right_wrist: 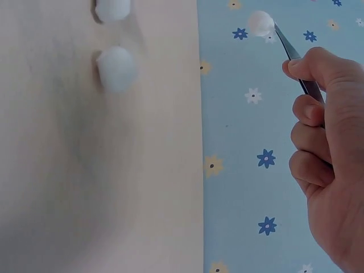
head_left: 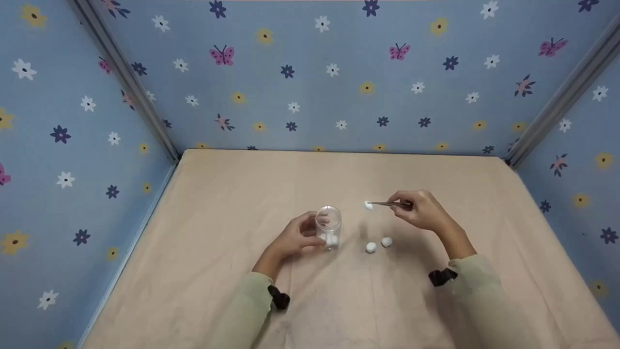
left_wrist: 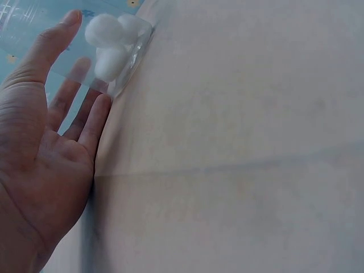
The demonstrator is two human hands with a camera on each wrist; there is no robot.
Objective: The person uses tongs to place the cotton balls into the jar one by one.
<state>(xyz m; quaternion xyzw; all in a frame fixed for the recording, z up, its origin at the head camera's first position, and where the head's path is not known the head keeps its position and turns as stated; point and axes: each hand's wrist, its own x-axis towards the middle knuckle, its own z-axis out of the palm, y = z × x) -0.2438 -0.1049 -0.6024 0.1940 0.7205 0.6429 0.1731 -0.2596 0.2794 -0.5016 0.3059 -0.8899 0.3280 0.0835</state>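
Observation:
My left hand (head_left: 296, 236) holds a clear plastic jar (head_left: 329, 219) upright on the table, thumb on the near side and fingers behind. Several white cotton balls (left_wrist: 108, 40) lie at the jar's bottom, seen through its wall in the left wrist view. In my right hand (head_left: 420, 209) a pair of metal tweezers (head_left: 382, 203) is pinched between thumb and fingers. Their tips grip one cotton ball (right_wrist: 261, 23), held above the table to the right of the jar. Below it, two loose cotton balls (head_left: 371, 247) rest on the tabletop.
A beige cloth (head_left: 232, 194) with faint creases covers the table. Blue panels (head_left: 310, 87) printed with flowers and butterflies stand at the back and both sides, with grey metal posts (head_left: 131, 82) at the corners. Dark wrist cameras (head_left: 279, 297) sit at both sleeves.

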